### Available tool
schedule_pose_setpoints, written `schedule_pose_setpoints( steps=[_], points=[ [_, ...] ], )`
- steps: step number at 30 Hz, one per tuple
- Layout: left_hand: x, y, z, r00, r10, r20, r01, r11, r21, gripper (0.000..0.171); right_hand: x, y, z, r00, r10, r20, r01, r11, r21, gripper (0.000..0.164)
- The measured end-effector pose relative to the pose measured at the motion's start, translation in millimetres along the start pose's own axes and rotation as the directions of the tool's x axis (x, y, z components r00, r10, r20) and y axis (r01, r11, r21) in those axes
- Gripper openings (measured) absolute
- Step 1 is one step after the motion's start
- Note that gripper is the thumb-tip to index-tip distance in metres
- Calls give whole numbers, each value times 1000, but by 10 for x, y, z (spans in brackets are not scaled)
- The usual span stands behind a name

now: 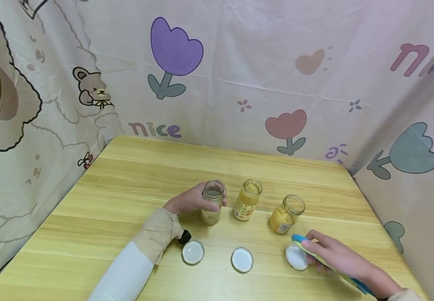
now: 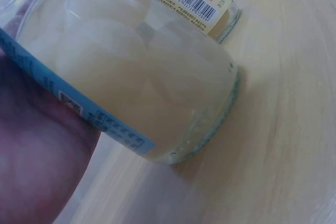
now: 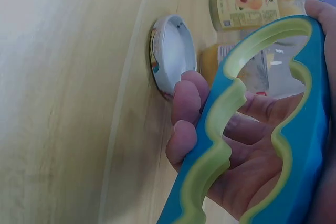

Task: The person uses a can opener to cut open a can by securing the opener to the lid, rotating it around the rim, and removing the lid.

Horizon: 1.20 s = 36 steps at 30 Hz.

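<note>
My left hand (image 1: 191,200) grips an open glass jar (image 1: 211,216) of pale contents at the left of a row. In the left wrist view this jar (image 2: 152,72) shows pale rounded pieces in cloudy liquid and a blue label. My right hand (image 1: 339,256) holds a blue and yellow-green jar opener (image 3: 315,145) with a scalloped inner opening. Under the opener's tip in the head view lies a jar lid (image 1: 296,257), white inside facing up, close to my right fingers. Two open jars of yellow fruit, a middle one (image 1: 247,201) and a right one (image 1: 284,218), stand between the hands.
Two more lids, a left one (image 1: 193,252) and a middle one (image 1: 242,260), lie inside-up in front of the jars. All stand on a light wooden table (image 1: 134,175). A printed cloth (image 1: 232,50) hangs behind and at both sides.
</note>
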<state>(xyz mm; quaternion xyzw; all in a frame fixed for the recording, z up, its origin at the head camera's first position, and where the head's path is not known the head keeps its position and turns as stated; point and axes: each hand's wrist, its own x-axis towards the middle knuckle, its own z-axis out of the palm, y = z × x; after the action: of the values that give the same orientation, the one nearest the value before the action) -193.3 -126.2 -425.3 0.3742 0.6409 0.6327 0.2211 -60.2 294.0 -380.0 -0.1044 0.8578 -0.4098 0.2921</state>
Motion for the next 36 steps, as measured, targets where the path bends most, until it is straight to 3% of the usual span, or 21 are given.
schedule_pose_setpoints(
  steps=[4,10,21,36],
  points=[
    [-11,-5,-6,1000,6,-4,-6,1000,4,32,-16,33,-28,1000,13,-27,-13,1000,-18,37],
    [-20,-22,-11,1000,11,-2,-11,1000,15,34,-38,79,-31,996,19,-91,-32,990,-138,37],
    [-4,-5,3,1000,5,-4,-5,1000,3,33,-91,142,2,971,80,-224,-151,935,-321,47],
    [-10,-2,10,1000,9,-8,-9,1000,-8,35,-162,230,26,951,50,-306,-168,912,-374,48]
  ],
)
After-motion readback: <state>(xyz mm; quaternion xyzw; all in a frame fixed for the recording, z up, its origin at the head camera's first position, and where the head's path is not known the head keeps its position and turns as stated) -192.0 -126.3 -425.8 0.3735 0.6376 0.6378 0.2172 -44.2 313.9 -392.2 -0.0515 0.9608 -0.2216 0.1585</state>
